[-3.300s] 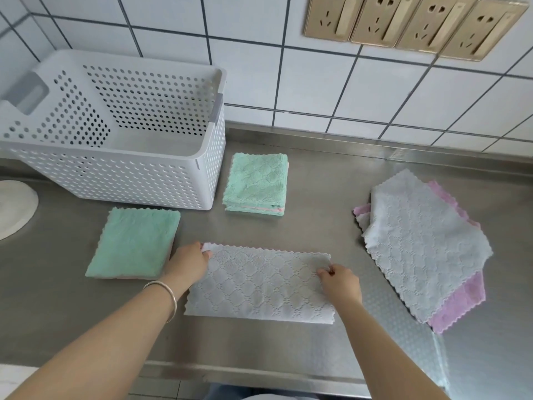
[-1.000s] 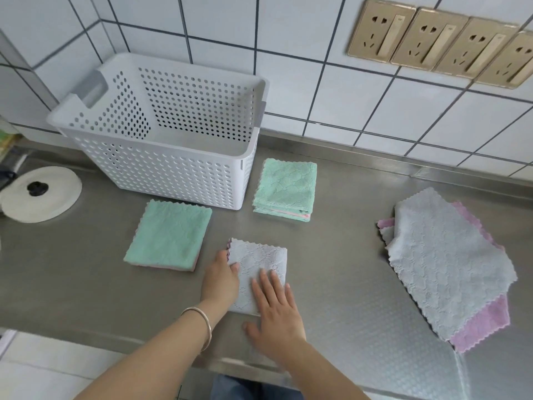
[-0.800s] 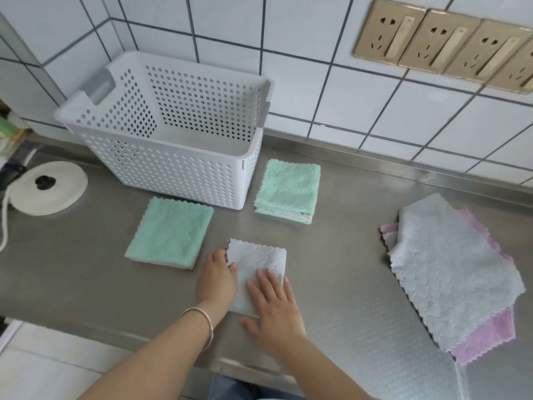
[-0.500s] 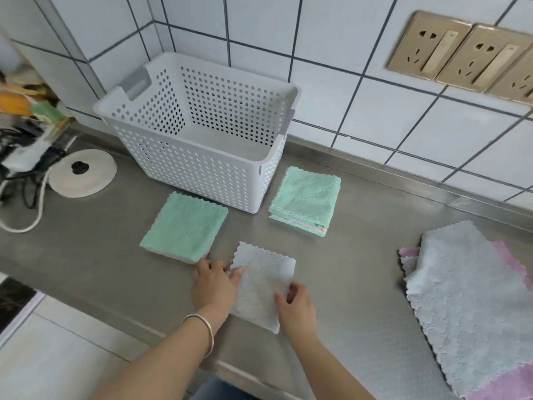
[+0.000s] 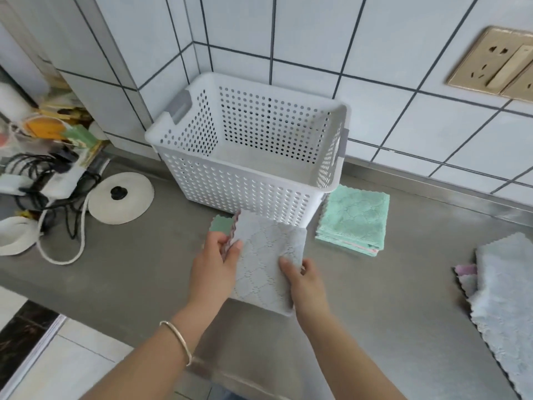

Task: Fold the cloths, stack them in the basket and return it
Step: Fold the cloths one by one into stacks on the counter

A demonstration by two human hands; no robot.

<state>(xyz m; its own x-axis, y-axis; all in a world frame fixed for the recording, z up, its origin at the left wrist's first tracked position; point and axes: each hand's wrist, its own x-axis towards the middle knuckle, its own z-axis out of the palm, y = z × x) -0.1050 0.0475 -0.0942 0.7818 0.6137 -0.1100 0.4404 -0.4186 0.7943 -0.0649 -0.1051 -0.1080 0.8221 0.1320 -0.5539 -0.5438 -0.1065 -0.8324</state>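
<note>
Both hands are on a folded grey waffle-textured cloth square [image 5: 266, 264], held just in front of the basket. Left hand [image 5: 215, 268] grips the left edge, thumb on top, and pinches a folded green cloth [image 5: 221, 223] underneath it as well; only the green corner and some pink edging show. Right hand [image 5: 305, 280] is clenched on the lower right edge, thumb on top, fingers hidden beneath. Whether the bundle still touches the steel surface [image 5: 115, 269] is unclear.

Step in hand, by judgement: folded pieces gathered, about to go into the basket.

Beyond, the white perforated plastic basket [image 5: 245, 194] sits empty against the tiled wall. Just right of it lies a folded green cloth stack [image 5: 353, 219]. Far right, unfolded grey and pink cloths [image 5: 507, 287] wait.

Next move calls for lifting the bundle over the near rim and setting it flat so the folds hold.
</note>
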